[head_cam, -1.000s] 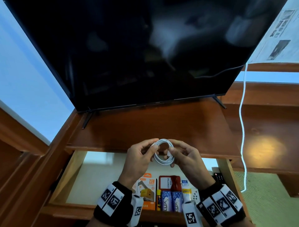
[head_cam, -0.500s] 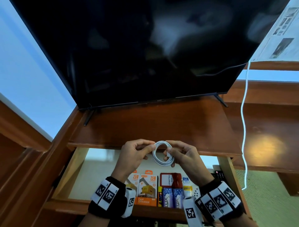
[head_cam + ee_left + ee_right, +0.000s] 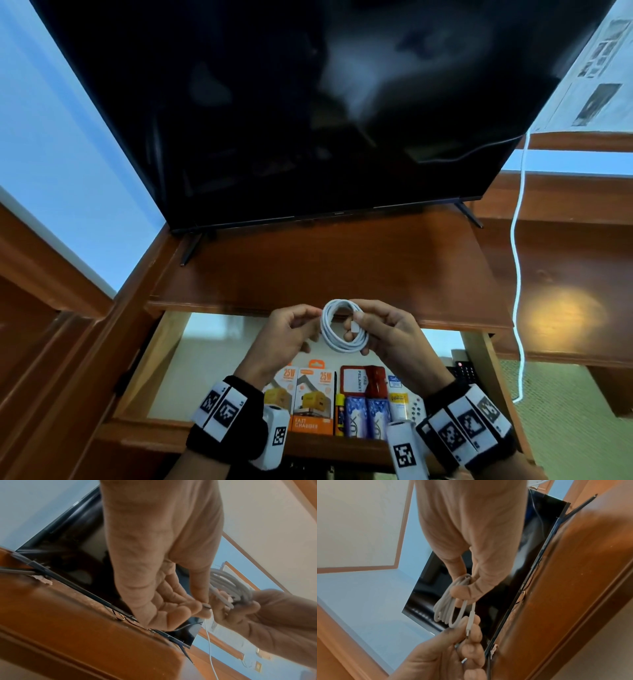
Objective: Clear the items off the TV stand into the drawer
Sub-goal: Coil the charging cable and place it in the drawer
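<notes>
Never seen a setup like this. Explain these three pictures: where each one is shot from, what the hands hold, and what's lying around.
No machine here: a person wears three cameras. The big view is from the head; the other two look along each wrist at the fingers. The right hand grips a coiled white cable, and the left hand pinches its plug end. Below them an open drawer holds charger boxes and other small packs. Above is the wooden TV stand with the TV.

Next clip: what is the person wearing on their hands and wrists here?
Both hands are bare, no gloves. The left wrist and right wrist each carry a wide black band with white square tags printed with black block-pattern markers. A small white camera unit with its own marker sits on each band. No sleeves show.
</notes>
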